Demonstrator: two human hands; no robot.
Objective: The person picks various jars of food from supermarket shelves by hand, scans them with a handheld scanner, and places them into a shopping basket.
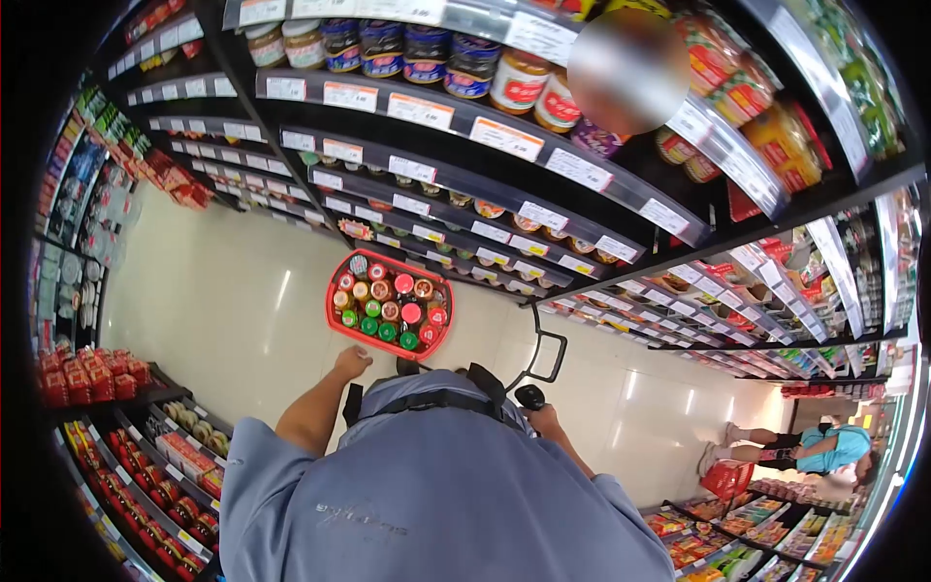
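Note:
My left hand (353, 363) hangs just below the lower left edge of a red basket (445, 312) on the floor. Its fingers look curled, and whether anything is in them is too small to tell. Jars with red, green and brown lids (390, 310) fill the basket. On the right, my right hand (545, 419) is closed around a black handle (530, 396). A black angular frame (549, 357) stands just above that hand, beyond the handle.
Shelves of jars with price labels (420, 111) run across the top and right. Red-packed goods (92, 376) and shelves (145, 480) stand at lower left. A person in a turquoise top (834, 449) is at the far right, beside a red basket (727, 479).

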